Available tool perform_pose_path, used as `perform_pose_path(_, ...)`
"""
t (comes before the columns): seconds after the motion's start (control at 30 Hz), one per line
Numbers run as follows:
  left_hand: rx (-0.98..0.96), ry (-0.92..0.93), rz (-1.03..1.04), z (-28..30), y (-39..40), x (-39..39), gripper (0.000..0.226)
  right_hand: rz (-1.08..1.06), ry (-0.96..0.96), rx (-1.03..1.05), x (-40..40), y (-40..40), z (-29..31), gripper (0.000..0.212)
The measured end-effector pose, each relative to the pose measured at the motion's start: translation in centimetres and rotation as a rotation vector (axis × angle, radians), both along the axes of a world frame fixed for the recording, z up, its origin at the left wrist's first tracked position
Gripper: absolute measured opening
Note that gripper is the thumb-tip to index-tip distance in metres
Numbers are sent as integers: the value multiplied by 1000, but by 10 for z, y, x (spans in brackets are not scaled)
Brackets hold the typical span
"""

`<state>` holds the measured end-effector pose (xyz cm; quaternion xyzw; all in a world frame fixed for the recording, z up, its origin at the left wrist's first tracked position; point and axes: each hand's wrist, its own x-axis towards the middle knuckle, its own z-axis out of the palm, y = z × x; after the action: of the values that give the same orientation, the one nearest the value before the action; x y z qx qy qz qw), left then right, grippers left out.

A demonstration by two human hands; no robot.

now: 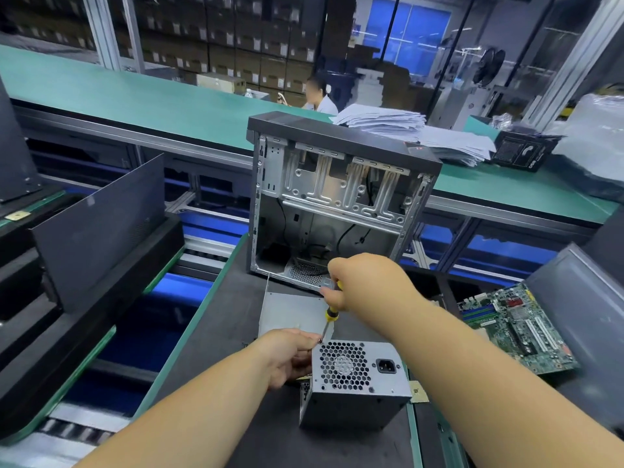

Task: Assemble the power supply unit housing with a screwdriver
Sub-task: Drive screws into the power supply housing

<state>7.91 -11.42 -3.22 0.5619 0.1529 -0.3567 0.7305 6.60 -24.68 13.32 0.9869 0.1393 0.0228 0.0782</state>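
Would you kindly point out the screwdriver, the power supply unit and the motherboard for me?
screwdriver (331, 312): head view, on its yellow-and-black handle.
power supply unit (388, 383): head view, on its rear metal face.
motherboard (516, 327): head view, on the green board's middle.

Both forearms are bare and reach forward into the middle of the view. The left arm comes in from about 7 o'clock, rising toward the centre, wrist nearly straight. The left hand (287, 354) lies palm-inward, its fingers (309, 341) curled and bunched toward 3 o'clock, pinching at something small I cannot make out. The right arm enters from 4 o'clock and runs long and diagonal up toward 11 o'clock, crossing above the left. The right hand (366, 282) sits higher and further out, knuckles up, wrist bent downward, fingers wrapped in a closed grip round a slim handle. The hands are near each other, not touching.
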Motion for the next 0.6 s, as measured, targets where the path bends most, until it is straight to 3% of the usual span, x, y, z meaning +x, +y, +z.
perform_pose_path(0.13, -15, 0, 15, -3, -2, 1, 10, -296, -106, -24, 4, -2, -11, 54)
perform_pose_path(0.2, -25, 5, 17, -2, -2, 1, 10, -340, -120, -55, 4, -5, -11, 59)
perform_pose_path(0.27, -25, 8, 12, -2, -1, 2, 9, -309, -59, 19, 2, -8, -11, 52)
perform_pose_path(0.4, -27, 10, 8, -3, -1, 2, 7, -132, 134, 275, -7, -13, -4, 15)
perform_pose_path(0.6, -4, 7, 5, -2, -2, 1, 8, -83, 113, 144, -3, -10, 5, 27)
